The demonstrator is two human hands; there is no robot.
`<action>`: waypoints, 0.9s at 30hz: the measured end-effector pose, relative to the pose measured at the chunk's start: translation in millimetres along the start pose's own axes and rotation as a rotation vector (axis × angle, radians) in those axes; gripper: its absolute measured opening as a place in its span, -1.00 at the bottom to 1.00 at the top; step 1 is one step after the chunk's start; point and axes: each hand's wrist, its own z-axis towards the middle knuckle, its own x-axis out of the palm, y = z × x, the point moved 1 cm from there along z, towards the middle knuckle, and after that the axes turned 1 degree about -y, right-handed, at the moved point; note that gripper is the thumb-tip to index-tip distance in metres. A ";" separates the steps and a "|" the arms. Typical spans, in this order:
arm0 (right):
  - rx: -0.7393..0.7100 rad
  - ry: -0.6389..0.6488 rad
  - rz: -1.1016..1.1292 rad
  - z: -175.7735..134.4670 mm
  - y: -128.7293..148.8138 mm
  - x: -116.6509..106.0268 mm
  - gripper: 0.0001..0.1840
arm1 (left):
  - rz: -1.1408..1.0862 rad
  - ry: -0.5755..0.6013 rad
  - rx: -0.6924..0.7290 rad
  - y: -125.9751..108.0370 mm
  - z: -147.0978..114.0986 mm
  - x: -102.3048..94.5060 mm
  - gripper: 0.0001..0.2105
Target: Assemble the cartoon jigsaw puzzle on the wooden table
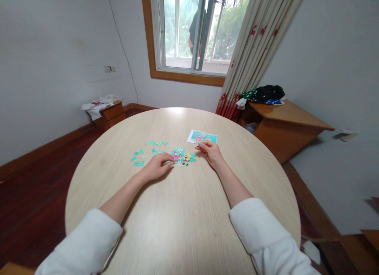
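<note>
A partly assembled jigsaw puzzle (180, 158) with cartoon figures on a teal ground lies flat on the table. My left hand (157, 165) rests at its left edge, fingers bent and a little apart, fingertips touching the puzzle. Just right of the puzzle, my right hand (211, 151) pinches a small puzzle piece (197, 144), mostly covered by the fingers. Behind that hand lies a picture sheet (211, 138) with similar cartoon figures and a white margin. Loose teal pieces (138, 162) are spread left of my left hand, and more pieces (156, 143) lie farther back.
The round pale wooden table (177, 219) fills the middle. Beyond its right rim stands a wooden desk (291, 113) with dark cloth (268, 94) on top. A small cabinet (114, 113) with white cloths is at back left. A curtain (254, 42) hangs beside the window (183, 34); a person is outside.
</note>
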 end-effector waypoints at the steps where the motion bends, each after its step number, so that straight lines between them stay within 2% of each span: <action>1: 0.000 0.002 -0.004 0.2 0.1 -0.3 -0.57 | 0.003 0.001 0.004 0.3 -0.3 0.3 -0.80; 8: -0.011 0.003 0.000 2.1 -0.5 -1.6 -0.61 | 0.091 0.039 0.030 1.7 -2.6 3.8 -0.84; 13: -0.011 0.034 0.021 3.2 -2.1 -1.6 -0.53 | 0.137 0.052 0.051 4.9 -6.1 5.8 -0.77; 20: -0.029 0.045 0.042 4.4 -4.0 -0.4 -0.67 | 0.207 0.082 0.062 4.9 -6.8 5.5 -0.73; 27: -0.008 0.059 0.009 4.1 -3.9 -1.5 -0.62 | 0.307 0.095 0.055 5.8 -6.0 5.1 -0.72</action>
